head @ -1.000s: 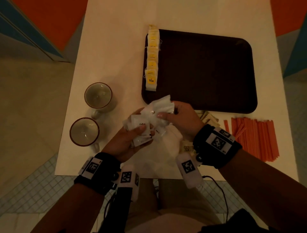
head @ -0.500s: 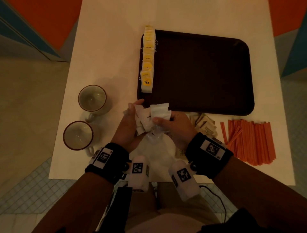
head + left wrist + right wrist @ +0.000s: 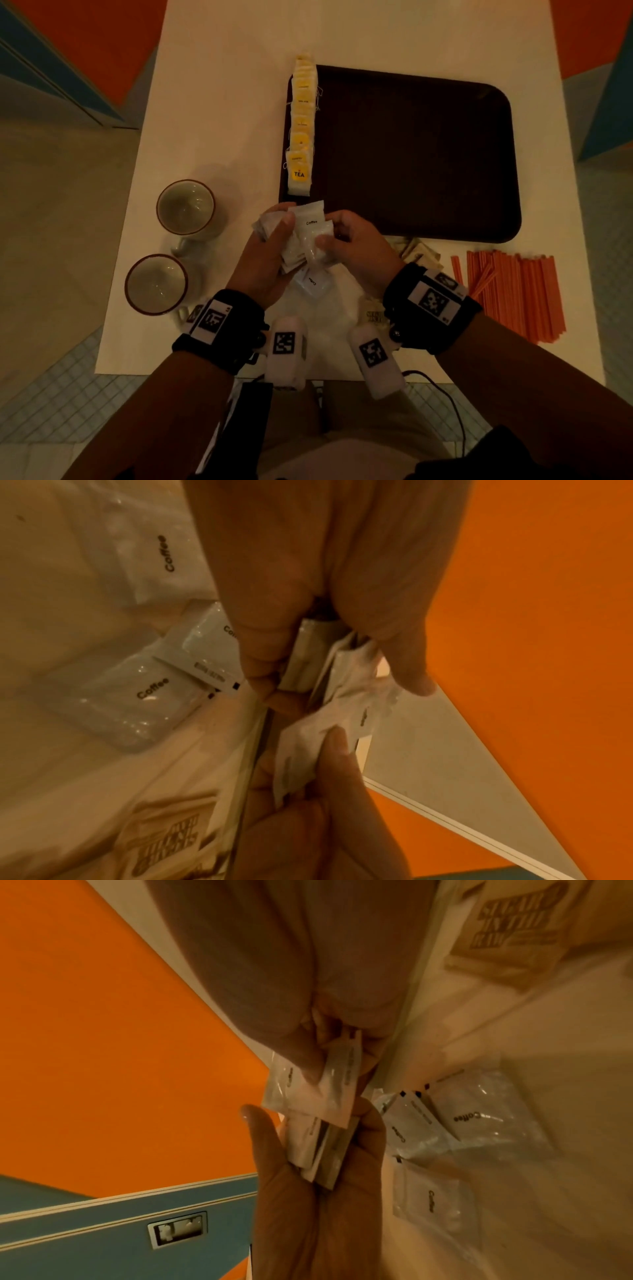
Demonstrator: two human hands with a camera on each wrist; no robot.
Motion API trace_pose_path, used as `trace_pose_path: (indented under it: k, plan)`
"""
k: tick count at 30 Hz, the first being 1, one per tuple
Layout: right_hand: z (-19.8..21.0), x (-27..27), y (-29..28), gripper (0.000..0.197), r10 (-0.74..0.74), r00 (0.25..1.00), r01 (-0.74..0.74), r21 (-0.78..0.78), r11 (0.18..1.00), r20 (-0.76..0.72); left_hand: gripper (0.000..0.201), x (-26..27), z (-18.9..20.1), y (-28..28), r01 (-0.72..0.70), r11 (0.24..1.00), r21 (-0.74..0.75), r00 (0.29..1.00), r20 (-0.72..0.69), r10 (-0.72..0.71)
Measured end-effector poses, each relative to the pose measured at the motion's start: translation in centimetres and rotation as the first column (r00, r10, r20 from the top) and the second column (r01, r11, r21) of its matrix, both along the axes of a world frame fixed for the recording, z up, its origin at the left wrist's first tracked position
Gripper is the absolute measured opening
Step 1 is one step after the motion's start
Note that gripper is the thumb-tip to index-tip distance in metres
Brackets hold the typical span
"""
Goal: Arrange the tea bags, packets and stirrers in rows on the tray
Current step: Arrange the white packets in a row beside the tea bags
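Both hands meet just short of the tray's (image 3: 445,236) near left corner, sharing one bundle of white coffee packets (image 3: 310,236). The left hand (image 3: 265,255) cradles the stack, thumb curled over its top and fingers wrapped behind; in the left wrist view the fingers (image 3: 267,653) clamp the packet edges. The right hand (image 3: 356,245) pinches the front packets from the other side, thumb and fingertips closed on them.

The relation that matters: the bundle stands nearly on edge between the two palms, its long axis pointing away from the person toward the tray, and the tray's bare floor lies directly beyond the fingertips. The tea bags (image 3: 301,126) already form one row along the tray's left edge, so the next row probably belongs just right of them. The right hand is nearer that strip and seems better placed to peel one off and lay it down.

More coffee packets (image 3: 313,282) lie loose on the table (image 3: 219,102) just short of the tray, under the hands. Brown packets (image 3: 419,253) and the stirrers (image 3: 513,291) wait off the tray's near edge.
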State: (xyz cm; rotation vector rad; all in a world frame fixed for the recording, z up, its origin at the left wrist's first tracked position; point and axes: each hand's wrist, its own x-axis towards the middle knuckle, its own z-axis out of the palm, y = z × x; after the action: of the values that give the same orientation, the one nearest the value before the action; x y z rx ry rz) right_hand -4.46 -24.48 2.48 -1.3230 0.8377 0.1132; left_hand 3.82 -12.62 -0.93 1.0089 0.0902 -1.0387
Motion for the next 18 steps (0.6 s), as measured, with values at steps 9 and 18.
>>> trace_pose_path:
  k: [9, 18]
  plan:
    - [0.1, 0.1, 0.1, 0.015, -0.030, 0.998, 0.045, -0.258, 0.965, 0.060, 0.017, 0.0, 0.0, -0.4, -0.045, 0.999, 0.012, 0.998, 0.043, 0.045]
    - [-1.1, 0.8, 1.1, 0.014, -0.303, 0.947, 0.320, -0.273, 0.908, 0.103, 0.055, -1.5, 1.0, -1.3, 0.023, 1.000, 0.012, 0.999, 0.038, -0.024]
